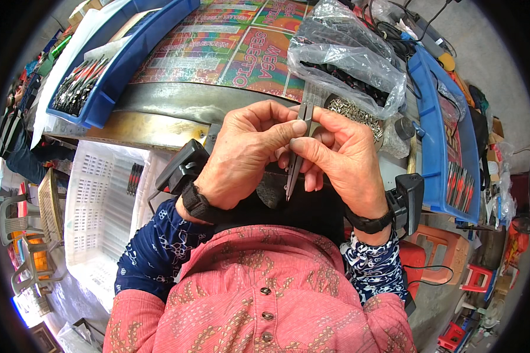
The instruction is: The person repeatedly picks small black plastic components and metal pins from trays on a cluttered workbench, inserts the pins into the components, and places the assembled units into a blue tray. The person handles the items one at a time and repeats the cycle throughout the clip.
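Between both hands, in front of my chest, is a slim grey metal tool (294, 172) with two narrow legs, much like a drawing compass. It stands nearly upright, its pointed end down and its flatter end up. My left hand (241, 150) pinches its upper part between thumb and fingers. From the other side my right hand (344, 159) closes on it, thumb against its middle. Part of the tool is hidden behind the thumbs. Just beyond my right hand stands a round container of small metal pieces (354, 115), partly covered by the fingers.
A blue bin (115, 88) of red-and-black slim tools lies at the far left, another blue bin (436, 141) at the right. A printed colourful sheet (218, 56) covers the bench, with a clear plastic bag (347, 56) on it. A white crate (103, 206) stands left, an orange stool (439, 253) right.
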### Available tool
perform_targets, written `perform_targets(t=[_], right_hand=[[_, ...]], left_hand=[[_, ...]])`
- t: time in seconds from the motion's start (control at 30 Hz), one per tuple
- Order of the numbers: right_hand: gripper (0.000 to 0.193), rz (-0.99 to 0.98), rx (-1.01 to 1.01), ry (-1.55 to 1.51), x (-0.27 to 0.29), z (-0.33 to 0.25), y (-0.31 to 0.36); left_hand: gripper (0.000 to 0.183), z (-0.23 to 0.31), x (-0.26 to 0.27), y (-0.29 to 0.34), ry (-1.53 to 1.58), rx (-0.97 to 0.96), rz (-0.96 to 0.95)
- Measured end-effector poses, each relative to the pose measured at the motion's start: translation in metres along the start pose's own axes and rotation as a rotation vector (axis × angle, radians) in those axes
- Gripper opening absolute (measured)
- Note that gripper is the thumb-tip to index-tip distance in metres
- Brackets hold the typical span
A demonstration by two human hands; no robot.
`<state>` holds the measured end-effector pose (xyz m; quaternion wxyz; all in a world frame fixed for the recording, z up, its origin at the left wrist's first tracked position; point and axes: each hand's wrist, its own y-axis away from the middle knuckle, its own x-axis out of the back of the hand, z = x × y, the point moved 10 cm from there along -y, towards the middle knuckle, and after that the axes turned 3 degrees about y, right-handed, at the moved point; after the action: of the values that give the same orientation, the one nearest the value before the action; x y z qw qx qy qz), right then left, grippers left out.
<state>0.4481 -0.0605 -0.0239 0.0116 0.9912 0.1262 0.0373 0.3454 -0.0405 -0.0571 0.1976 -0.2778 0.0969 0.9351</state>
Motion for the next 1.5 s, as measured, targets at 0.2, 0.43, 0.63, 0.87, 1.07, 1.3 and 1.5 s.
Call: perform_targets(t=[0.2, 0.43, 0.63, 0.87, 1.07, 1.3, 1.5], right_hand=[[0.017, 0.006, 0.005, -0.003, 0.0, 0.003, 0.0], [0.022, 0.016, -0.014, -0.015, 0.001, 0.008, 0.002], [0.033, 0.058, 0.004, -0.012, 0.014, 0.001, 0.014], [0.012, -0.075, 0.084, -0.102, 0.017, -0.006, 0.028], [0.012, 0.127, 0.145, 0.003, 0.031, -0.005, 0.034], [0.014, 0.217, 0.226, -0.007, 0.033, -0.008, 0.033], [0.01, 0.156, 0.214, 0.41, 0.054, -0.023, 0.023]], left_hand=[[0.014, -0.002, 0.002, -0.001, -0.019, 0.001, 0.039], [0.014, -0.003, 0.002, 0.0, -0.026, -0.009, 0.044], [0.014, 0.003, -0.01, 0.006, -0.154, 0.066, -0.064], [0.013, -0.018, -0.026, 0.021, -0.172, 0.263, -0.256], [0.026, -0.008, -0.03, 0.024, -0.267, -0.002, -0.123], [0.019, 0.016, -0.04, 0.025, -0.72, -0.369, -0.059], [0.023, 0.031, -0.044, 0.029, -0.971, -0.489, -0.052]])
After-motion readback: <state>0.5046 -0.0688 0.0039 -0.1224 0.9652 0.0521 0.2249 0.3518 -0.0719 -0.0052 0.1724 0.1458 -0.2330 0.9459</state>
